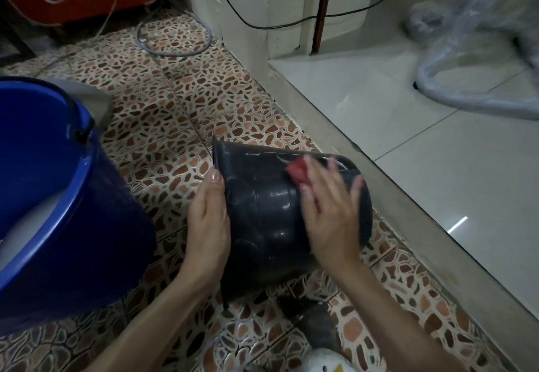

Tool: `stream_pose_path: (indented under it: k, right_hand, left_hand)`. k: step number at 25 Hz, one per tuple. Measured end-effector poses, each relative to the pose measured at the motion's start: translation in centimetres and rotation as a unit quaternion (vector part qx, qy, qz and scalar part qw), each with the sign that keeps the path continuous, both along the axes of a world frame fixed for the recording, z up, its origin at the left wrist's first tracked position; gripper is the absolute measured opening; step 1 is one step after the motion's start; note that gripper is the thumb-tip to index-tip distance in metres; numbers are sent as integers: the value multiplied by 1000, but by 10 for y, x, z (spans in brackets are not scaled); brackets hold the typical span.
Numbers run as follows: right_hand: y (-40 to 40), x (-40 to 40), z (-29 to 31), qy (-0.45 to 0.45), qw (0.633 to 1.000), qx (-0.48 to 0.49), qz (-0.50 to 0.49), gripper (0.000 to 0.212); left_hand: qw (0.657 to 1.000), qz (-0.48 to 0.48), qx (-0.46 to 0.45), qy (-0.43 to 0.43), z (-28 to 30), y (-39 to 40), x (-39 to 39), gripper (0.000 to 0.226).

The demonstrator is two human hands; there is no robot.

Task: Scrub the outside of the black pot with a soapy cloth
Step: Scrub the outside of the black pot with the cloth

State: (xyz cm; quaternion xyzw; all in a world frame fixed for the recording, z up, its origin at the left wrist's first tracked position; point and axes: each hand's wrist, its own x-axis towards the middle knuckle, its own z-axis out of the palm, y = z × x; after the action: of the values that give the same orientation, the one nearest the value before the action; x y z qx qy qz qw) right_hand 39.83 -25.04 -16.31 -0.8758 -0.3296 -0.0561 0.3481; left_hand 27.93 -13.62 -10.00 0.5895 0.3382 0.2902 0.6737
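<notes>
The black pot (262, 211) lies on its side on the patterned tile floor, its rim pointing left and its base to the right. My left hand (208, 220) grips the pot at the rim, thumb on the outer wall. My right hand (329, 211) presses a red cloth (297, 171) flat against the pot's upper side near the base; most of the cloth is hidden under the palm and fingers, which are blurred.
A blue bucket (73, 196) with pale water stands close on the left. A raised stone kerb (379, 190) runs diagonally to the right, with white tiles beyond. A dark wet patch (315, 316) lies on the floor below the pot. A hose loop (175, 36) lies further back.
</notes>
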Motion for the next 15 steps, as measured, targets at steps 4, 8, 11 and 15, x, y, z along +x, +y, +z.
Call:
stream_pose_path:
  k: [4, 8, 11, 15]
  right_hand:
    - [-32, 47, 6, 134, 979, 66, -135, 44]
    - [-11, -19, 34, 77, 975, 209, -1, 40]
    - [17, -63, 20, -51, 973, 111, 196, 37]
    - [46, -42, 28, -65, 987, 45, 143, 39]
  left_hand:
    - [1000, 4, 12, -10, -2, -2, 0, 34]
    - [1000, -2, -9, -26, -8, 1, 2, 38]
    - [999, -18, 3, -41, -10, 6, 0, 41]
    - [997, -30, 24, -64, -10, 12, -2, 41]
